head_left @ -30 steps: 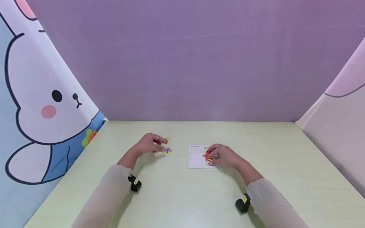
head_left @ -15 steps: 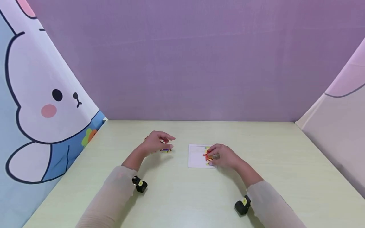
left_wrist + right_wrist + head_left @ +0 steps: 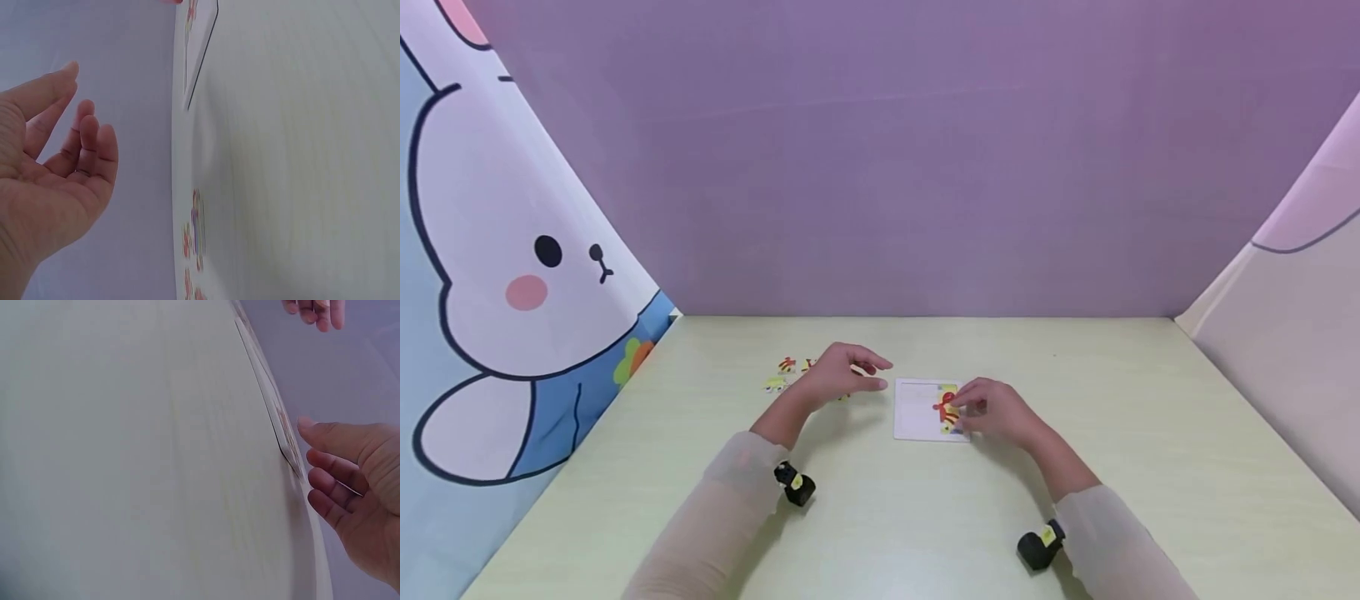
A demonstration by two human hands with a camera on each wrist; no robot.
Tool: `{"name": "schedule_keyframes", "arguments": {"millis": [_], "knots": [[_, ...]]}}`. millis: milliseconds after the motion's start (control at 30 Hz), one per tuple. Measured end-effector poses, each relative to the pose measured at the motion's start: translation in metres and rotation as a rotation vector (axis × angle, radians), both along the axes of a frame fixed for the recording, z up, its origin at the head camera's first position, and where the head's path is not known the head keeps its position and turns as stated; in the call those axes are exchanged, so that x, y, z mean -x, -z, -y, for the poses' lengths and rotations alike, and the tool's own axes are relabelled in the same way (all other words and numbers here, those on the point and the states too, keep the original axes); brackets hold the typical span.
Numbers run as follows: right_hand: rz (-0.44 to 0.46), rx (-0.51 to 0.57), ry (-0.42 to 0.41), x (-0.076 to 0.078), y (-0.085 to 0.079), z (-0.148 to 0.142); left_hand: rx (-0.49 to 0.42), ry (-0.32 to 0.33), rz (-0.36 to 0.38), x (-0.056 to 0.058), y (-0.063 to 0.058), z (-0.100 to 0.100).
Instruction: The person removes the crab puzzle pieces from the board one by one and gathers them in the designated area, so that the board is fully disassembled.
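A white puzzle tray [image 3: 916, 417] lies flat in the middle of the table in the head view. Joined colourful puzzle pieces [image 3: 948, 410] fill a strip at its right side. My left hand [image 3: 837, 377] hovers just left of the tray, fingers relaxed; the left wrist view shows no piece between thumb and fingers. At the tray's right edge is my right hand [image 3: 1002, 414], fingers loosely bent; nothing appears held in the right wrist view, where the thumb [image 3: 325, 435] is close to the pieces. Whether it touches them I cannot tell.
Several loose puzzle pieces [image 3: 786, 365] lie to the left, some partly hidden behind my left hand. A purple partition [image 3: 925, 167] rises at the table's back edge. Printed cloth [image 3: 535, 333] with a cartoon rabbit stands at the left.
My left hand has moved right, away from the loose pieces and towards the tray, uncovering pieces at the left. The right hand has drawn back slightly, showing more of the joined pieces.
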State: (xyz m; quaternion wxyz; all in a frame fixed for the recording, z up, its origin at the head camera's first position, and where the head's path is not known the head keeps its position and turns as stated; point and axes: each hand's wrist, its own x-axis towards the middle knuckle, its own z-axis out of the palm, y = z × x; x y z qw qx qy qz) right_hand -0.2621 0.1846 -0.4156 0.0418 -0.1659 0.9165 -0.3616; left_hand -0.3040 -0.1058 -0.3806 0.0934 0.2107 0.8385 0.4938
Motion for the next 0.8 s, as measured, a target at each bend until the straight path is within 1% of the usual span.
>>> {"name": "schedule_keyframes", "arguments": {"millis": [100,200,300,467,600,700,800], "knots": [[0.005,0.018,-0.008,0.001,0.002,-0.002,0.026,0.018,-0.018,0.001,0.0,-0.01],[0.02,0.031,-0.014,0.002,0.004,-0.004,0.052,0.039,-0.015,0.002,0.001,-0.021],[0.037,0.041,-0.021,0.001,0.005,-0.004,0.071,0.064,0.01,0.003,0.001,-0.034],[0.035,0.038,-0.03,-0.001,0.004,-0.005,0.096,0.105,0.057,0.007,0.003,-0.052],[0.03,0.035,-0.029,-0.003,0.004,-0.006,0.119,0.118,0.092,0.01,0.007,-0.063],[0.013,0.032,-0.047,-0.003,0.004,-0.006,0.138,0.125,0.112,0.013,0.01,-0.069],[-0.01,0.029,-0.065,-0.003,0.005,-0.007,0.168,0.129,0.111,0.016,0.012,-0.074]]}}
